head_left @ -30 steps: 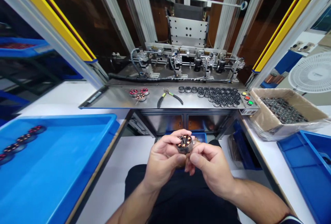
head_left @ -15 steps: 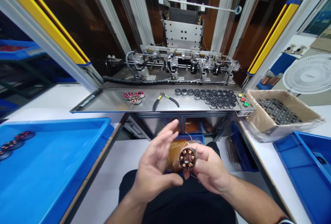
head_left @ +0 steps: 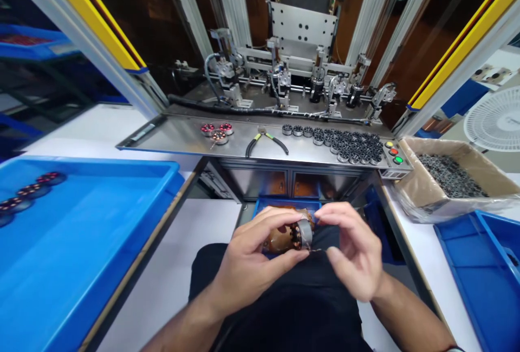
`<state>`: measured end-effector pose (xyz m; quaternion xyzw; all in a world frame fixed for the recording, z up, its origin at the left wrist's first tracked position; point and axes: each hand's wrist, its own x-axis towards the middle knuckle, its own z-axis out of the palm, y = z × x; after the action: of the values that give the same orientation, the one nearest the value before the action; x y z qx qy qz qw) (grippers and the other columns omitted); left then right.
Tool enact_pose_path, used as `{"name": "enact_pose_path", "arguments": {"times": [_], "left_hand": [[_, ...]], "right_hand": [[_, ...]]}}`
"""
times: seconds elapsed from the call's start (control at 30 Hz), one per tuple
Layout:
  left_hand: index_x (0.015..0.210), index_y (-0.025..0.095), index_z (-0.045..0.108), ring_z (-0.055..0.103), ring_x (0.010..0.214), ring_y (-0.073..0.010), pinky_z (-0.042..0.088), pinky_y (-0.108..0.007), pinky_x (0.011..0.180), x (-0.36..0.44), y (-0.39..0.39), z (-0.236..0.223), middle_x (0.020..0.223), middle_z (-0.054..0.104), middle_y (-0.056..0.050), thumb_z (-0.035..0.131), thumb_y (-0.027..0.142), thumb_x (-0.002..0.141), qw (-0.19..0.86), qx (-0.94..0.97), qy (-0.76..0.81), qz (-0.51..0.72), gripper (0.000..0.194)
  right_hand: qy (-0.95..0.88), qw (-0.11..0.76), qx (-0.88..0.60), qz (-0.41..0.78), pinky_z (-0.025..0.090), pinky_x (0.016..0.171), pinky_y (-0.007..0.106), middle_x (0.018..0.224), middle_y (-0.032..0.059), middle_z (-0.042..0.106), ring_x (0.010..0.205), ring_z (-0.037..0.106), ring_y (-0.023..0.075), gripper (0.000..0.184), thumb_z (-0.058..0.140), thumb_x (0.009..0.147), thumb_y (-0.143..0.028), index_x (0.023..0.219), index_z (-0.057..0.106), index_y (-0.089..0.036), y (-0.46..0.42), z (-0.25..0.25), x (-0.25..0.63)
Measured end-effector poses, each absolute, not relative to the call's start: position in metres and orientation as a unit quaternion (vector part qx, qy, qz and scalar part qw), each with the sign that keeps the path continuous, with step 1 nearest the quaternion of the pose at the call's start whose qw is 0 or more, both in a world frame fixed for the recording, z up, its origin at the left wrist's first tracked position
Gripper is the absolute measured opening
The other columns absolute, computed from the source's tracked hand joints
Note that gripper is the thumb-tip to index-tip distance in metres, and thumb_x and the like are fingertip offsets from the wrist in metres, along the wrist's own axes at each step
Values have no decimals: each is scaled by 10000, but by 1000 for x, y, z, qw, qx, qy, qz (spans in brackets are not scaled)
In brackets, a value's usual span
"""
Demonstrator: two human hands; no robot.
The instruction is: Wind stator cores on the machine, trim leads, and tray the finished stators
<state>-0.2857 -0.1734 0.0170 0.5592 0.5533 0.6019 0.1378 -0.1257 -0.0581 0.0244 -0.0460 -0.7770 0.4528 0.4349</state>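
A small round motor stator (head_left: pixel 303 234) with copper windings is pinched between the thumb and fingers of my left hand (head_left: pixel 254 262), held over my lap. Beside it on the right, my right hand (head_left: pixel 353 249) pinches thumb and forefinger together near the stator's lower edge, on what may be a thin wire end, too fine to make out. Both hands hover in front of a small blue bin (head_left: pixel 284 203) under the bench.
On the steel shelf (head_left: pixel 179 141) lie three wound stators (head_left: pixel 217 132), pliers (head_left: pixel 264 143) and several bare stator cores (head_left: pixel 349 146). A big blue tray (head_left: pixel 89 233) with wound stators (head_left: pixel 28 192) is left; a cardboard box (head_left: pixel 455 178) of cores and another blue tray (head_left: pixel 483 265) are right.
The stator passed from my right hand to my left hand, which closed on it. My right hand moved to its right edge and pinched. The view tilted slightly down.
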Motion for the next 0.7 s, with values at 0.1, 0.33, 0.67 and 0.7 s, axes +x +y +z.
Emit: {"name": "enact_pose_path", "arguments": {"times": [0.1, 0.33, 0.67, 0.7], "left_hand": [[1204, 247, 657, 685, 968, -228, 558, -354, 884, -286, -174, 16, 1048, 729, -77, 776, 106, 750, 1, 602, 575, 554, 490], [1188, 233, 642, 695, 954, -217, 578, -327, 856, -284, -175, 19, 1067, 703, -89, 698, 61, 771, -70, 632, 589, 498, 454], [1201, 275, 642, 720, 1025, -217, 593, -324, 898, -298, -195, 14, 1111, 749, -68, 737, 60, 752, 146, 619, 523, 568, 507], [1205, 280, 643, 720, 1029, -221, 594, -332, 903, -298, -196, 14, 1111, 750, -68, 741, 60, 750, 153, 616, 517, 574, 515]], "right_hand": [[-780, 402, -85, 472, 512, 808, 413, 1000, 100, 635, 941, 604, 249, 221, 622, 895, -344, 1057, 658, -199, -51, 38, -121], [-847, 307, -105, 420, 457, 708, 333, 762, 25, 627, 712, 579, 161, 124, 675, 859, -187, 763, 597, -187, -60, 51, -138], [-850, 158, -58, 499, 433, 624, 256, 727, 1, 574, 660, 522, 119, 241, 649, 926, -274, 715, 602, -169, -21, 69, -133], [-858, 160, -65, 483, 437, 628, 260, 730, 3, 578, 661, 528, 121, 239, 644, 929, -264, 714, 602, -169, -18, 69, -131]]}}
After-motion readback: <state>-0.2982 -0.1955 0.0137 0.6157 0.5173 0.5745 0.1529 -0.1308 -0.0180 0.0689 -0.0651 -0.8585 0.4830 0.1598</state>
